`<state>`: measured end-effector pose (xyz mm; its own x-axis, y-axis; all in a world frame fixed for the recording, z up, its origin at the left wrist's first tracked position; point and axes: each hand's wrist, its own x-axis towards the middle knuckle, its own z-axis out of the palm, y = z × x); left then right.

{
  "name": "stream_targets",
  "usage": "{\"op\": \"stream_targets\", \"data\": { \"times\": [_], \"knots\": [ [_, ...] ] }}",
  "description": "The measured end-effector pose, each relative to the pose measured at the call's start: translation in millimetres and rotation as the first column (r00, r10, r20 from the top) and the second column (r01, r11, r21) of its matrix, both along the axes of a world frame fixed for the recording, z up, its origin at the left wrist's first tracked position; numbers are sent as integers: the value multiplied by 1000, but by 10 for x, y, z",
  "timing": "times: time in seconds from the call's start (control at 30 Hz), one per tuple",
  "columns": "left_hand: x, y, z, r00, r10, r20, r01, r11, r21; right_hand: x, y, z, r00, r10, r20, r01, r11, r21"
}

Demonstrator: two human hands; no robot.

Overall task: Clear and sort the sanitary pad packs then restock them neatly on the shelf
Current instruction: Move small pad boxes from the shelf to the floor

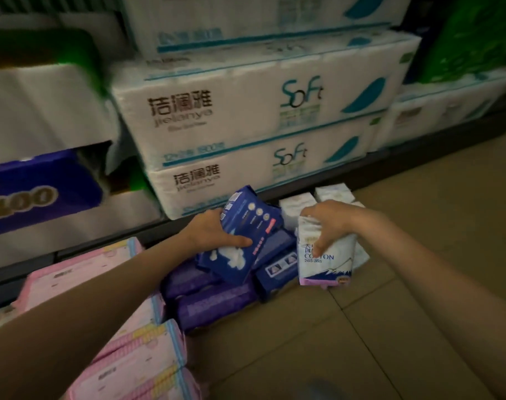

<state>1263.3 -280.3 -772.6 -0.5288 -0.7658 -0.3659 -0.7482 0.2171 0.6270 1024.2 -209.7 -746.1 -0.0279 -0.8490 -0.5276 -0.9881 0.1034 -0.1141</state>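
Centre of frame: my left hand [214,230] grips a dark blue plastic pad pack [240,235], tilted, resting atop a heap of purple and blue pad packs [217,301] on the tan tiled floor [390,327]. Right of centre, my right hand [329,220] clutches the top of an upright white cotton pad pack [326,264]. Lower left: stacked pink pad packs [136,362]. Upper half: white tissue bales marked "Soft" [260,108] on the shelf.

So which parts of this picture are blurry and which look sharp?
Head view: dim overall; the green pack and purple 400 pack at left are motion-smeared; the Soft tissue packs, both hands, left and right, read sharply; wide-angle bending at edges.
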Motion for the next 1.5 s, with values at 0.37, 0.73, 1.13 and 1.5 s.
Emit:
{"op": "stream_targets", "data": {
  "times": [0.37,0.73,1.13,1.5],
  "knots": [
    [-727,293,-470,964,224,-145,-147,900,411,-469,1053,-1098,886,249,-390,-317,941,-119],
    [-407,386,-511,934,271,-232,-77,787,613,-37,539,-671,791,-114,602,341,898,-279],
    [-297,721,-769,903,-422,84,388,882,267,49,636,-872,880,33,473,-32,999,-9],
    [6,463,-650,883,-418,212,321,210,-924,-11,435,-573,267,-469,842,396,850,348]
  ]
}}
